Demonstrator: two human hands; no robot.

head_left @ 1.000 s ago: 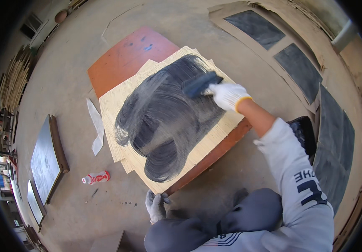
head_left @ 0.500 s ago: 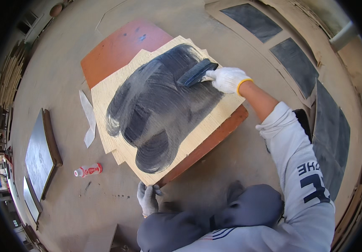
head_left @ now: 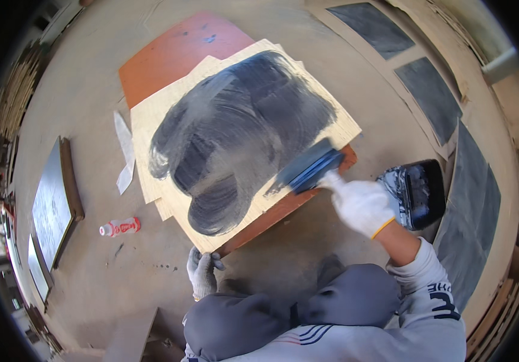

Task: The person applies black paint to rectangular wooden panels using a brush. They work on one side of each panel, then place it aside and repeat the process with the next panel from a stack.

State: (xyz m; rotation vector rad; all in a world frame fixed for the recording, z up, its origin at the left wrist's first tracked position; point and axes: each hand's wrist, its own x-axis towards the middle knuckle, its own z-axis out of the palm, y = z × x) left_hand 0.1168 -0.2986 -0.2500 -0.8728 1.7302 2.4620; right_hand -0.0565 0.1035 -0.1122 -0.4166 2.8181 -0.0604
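A white-gloved right hand [head_left: 362, 205] of mine grips the handle of a wide brush [head_left: 312, 170], its bristles dark with paint and slightly blurred. The brush touches the right near edge of the top pale wood sheet [head_left: 151, 114]. Dark grey paint [head_left: 235, 127] covers the sheet's middle in streaks, while a pale border stays bare. At the nearest corner, my gloved left hand [head_left: 202, 274] is closed on the sheet, with the fingertips partly hidden. Several such sheets lie stacked, turned slightly, on a reddish-orange board [head_left: 181, 51].
A black tub [head_left: 425, 193] smeared with paint stands right of my right hand. Dark painted sheets [head_left: 428, 90] lie farther right. A red-and-white bottle [head_left: 119, 227], a white strip [head_left: 125, 154] and a stack of dark glossy boards [head_left: 53, 205] lie on the left floor.
My right hand has swept the brush from the far right of the sheet toward me, down to its right near edge. Paint now reaches farther right. The left hand keeps the corner.
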